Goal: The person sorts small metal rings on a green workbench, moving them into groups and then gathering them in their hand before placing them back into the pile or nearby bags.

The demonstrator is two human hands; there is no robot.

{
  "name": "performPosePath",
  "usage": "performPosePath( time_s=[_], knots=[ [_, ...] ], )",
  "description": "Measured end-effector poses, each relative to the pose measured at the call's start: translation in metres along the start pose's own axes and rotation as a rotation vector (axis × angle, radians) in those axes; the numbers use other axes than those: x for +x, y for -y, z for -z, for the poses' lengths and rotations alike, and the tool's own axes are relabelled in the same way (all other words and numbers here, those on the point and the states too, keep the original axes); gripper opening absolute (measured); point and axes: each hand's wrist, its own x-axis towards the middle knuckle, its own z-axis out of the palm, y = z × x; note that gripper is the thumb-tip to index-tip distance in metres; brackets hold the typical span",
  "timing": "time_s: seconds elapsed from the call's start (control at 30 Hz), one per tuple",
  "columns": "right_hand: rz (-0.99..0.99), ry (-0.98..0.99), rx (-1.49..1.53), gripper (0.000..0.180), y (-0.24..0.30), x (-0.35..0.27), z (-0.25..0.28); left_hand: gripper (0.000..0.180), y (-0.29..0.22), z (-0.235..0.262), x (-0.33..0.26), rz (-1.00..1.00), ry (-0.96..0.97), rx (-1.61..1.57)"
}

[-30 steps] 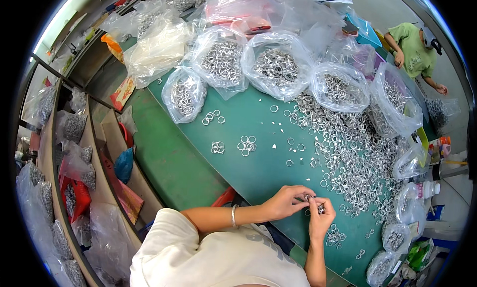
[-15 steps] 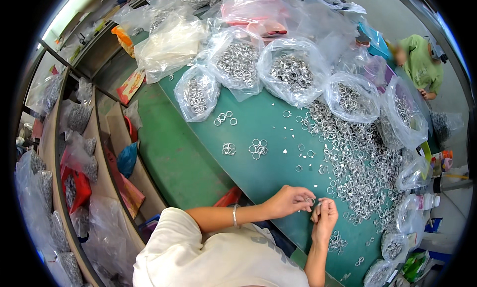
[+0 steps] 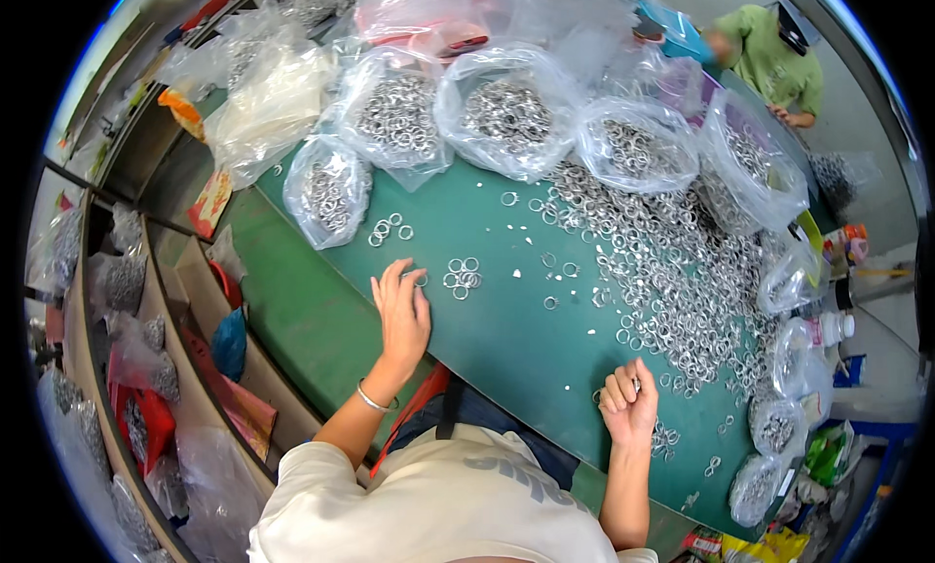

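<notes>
Near the table's left edge, my left hand (image 3: 401, 315) reaches over a small group of silver-coloured metal rings (image 3: 421, 281), mostly hidden under its fingers. Its fingers are stretched out and slightly apart; whether a ring lies beneath the fingertips is hard to see. My right hand (image 3: 629, 402) is closed above the table's near part, with a metal ring (image 3: 637, 384) showing between thumb and fingers. Just right of the left hand sits a ring cluster (image 3: 463, 279), and farther away lies another loose group (image 3: 391, 229). A few rings (image 3: 665, 438) lie beside my right wrist.
A large pile of rings (image 3: 672, 281) spreads over the right of the green table (image 3: 506, 354). Open plastic bags of rings (image 3: 508, 110) line the far side. Shelves with bags (image 3: 127, 281) stand at left. A person in green (image 3: 774, 61) is at far right.
My left hand has moved away from my right hand, leftward to the small ring group by the table edge. The right hand stays closed near its former place. The view has shifted.
</notes>
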Motion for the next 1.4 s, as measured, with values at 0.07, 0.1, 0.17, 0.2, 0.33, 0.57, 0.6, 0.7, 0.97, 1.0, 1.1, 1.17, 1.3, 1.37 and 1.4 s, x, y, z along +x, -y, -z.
performPosePath(
  time_s=[0.07, 0.1, 0.17, 0.2, 0.33, 0.57, 0.6, 0.7, 0.97, 1.0, 1.1, 1.17, 1.3, 1.37, 1.4],
  knots=[
    [0.037, -0.159, -0.417, 0.022, 0.007, 0.000, -0.005, 0.029, -0.011, 0.001, 0.000, -0.008, -0.034, -0.043],
    [0.118, -0.230, -0.649, 0.018, 0.008, 0.005, -0.009, 0.029, -0.017, 0.003, 0.000, -0.010, -0.054, -0.062],
    [0.259, -0.312, -0.985, 0.015, 0.011, 0.022, -0.008, 0.030, -0.032, 0.003, -0.002, -0.082, -0.045, -0.155],
    [0.381, -0.285, -1.163, 0.015, 0.010, 0.034, -0.005, 0.031, -0.044, 0.000, -0.002, -0.130, -0.007, -0.186],
    [0.635, -0.264, -1.878, 0.023, 0.004, 0.079, -0.029, 0.036, -0.088, -0.032, 0.007, -0.293, 0.216, -0.282],
    [0.820, -0.174, -2.158, 0.016, -0.009, 0.133, -0.041, 0.030, -0.102, -0.087, 0.052, -0.325, 0.314, -0.085],
    [0.790, -0.203, -2.110, 0.015, -0.006, 0.126, -0.041, 0.028, -0.098, -0.089, 0.055, -0.335, 0.353, -0.051],
    [0.571, -0.254, -1.984, 0.010, 0.009, 0.094, -0.049, 0.023, -0.087, -0.088, 0.057, -0.350, 0.398, -0.058],
    [0.490, 0.023, -2.117, 0.009, 0.000, 0.051, -0.030, 0.016, -0.096, -0.071, 0.024, -0.428, 0.478, -0.327],
    [0.511, 0.012, -2.065, 0.010, 0.003, 0.050, -0.027, 0.017, -0.101, -0.069, 0.021, -0.436, 0.491, -0.335],
    [0.390, -0.081, -1.928, 0.010, 0.023, 0.035, -0.032, 0.019, -0.104, -0.063, 0.016, -0.425, 0.542, -0.331],
    [0.285, -0.120, -1.954, 0.011, 0.039, 0.017, -0.026, 0.020, -0.107, -0.066, 0.020, -0.444, 0.555, -0.330],
    [0.211, -0.253, -2.004, 0.011, 0.053, -0.026, -0.003, 0.019, -0.112, -0.069, 0.020, -0.440, 0.553, -0.310],
    [0.197, -0.306, -1.983, 0.011, 0.053, -0.041, 0.003, 0.018, -0.115, -0.071, 0.019, -0.402, 0.516, -0.298],
    [0.224, -0.237, -2.019, 0.011, 0.049, -0.042, 0.008, 0.018, -0.117, -0.073, 0.019, -0.396, 0.486, -0.337]
  ],
)
